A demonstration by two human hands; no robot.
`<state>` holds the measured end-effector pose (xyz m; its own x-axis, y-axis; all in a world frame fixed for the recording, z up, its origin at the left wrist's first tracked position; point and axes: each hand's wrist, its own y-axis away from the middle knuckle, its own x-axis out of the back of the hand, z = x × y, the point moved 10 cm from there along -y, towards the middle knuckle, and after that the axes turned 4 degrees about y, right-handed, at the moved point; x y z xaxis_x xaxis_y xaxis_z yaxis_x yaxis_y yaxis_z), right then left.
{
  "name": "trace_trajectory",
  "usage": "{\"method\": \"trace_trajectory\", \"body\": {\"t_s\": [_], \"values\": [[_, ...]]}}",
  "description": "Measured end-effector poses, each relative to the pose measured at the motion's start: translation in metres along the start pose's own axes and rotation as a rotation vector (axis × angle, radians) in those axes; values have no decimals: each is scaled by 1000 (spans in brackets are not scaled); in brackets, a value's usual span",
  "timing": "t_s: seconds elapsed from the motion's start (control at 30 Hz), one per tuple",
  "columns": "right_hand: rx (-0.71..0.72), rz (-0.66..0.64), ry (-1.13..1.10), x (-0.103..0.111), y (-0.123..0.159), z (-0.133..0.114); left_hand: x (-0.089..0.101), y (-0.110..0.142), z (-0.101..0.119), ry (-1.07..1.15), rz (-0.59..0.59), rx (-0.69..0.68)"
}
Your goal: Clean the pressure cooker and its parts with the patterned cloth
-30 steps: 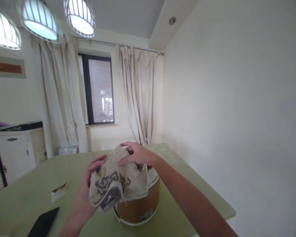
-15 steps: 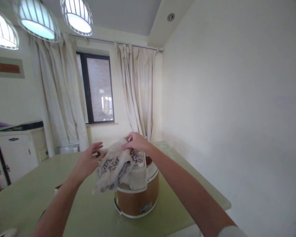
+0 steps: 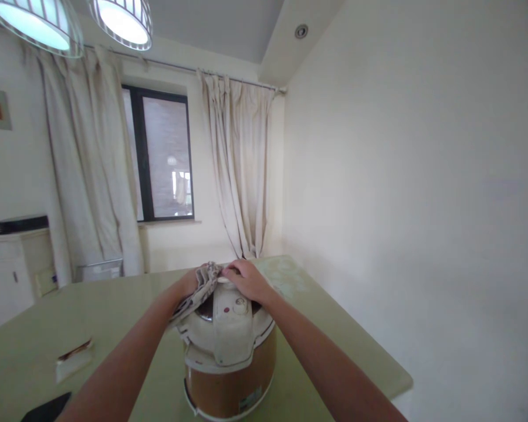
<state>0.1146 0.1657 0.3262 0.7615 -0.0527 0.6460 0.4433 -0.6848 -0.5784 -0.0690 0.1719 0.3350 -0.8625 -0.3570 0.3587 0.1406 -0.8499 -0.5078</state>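
An electric pressure cooker (image 3: 231, 357) with a brown body and white lid stands on the pale green table (image 3: 132, 299). A patterned grey-and-white cloth (image 3: 202, 293) is bunched at the left side of its lid. My left hand (image 3: 191, 282) grips this cloth, its fingers mostly hidden behind the folds. On top of the lid, my right hand (image 3: 249, 281) lies over the handle area with its fingers bent, close to the cloth. Whether the right fingers grip the lid handle or the cloth edge is hard to see.
A small white box-like item (image 3: 73, 360) with a brown edge lies left on the table, with a flat black object (image 3: 48, 407) nearer me. A wall (image 3: 400, 205) runs along the right. Curtains (image 3: 92, 164) and a white cabinet (image 3: 15, 269) stand behind.
The cloth, spread loosely between both hands over the cooker's left front, is now gathered at the lid's upper left. My right hand has come down onto the lid top. The view has shifted right.
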Motion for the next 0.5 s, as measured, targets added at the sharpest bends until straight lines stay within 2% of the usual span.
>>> {"method": "trace_trajectory", "body": {"t_s": [0.1,0.17,0.27,0.37,0.43,0.5], "values": [[17,-3,47,2,1,-2,-20,1,6,7,-228,-7],[7,2,75,4,1,-3,-18,23,14,-56,-271,-65],[-35,7,81,6,2,-1,-6,82,23,-216,-221,-129],[-79,-10,24,3,-1,3,2,142,39,-447,-53,-245],[-99,-30,-26,1,-3,6,1,159,47,-536,29,-262],[-123,-60,-72,-2,-5,10,-5,151,49,-590,13,-215]]}}
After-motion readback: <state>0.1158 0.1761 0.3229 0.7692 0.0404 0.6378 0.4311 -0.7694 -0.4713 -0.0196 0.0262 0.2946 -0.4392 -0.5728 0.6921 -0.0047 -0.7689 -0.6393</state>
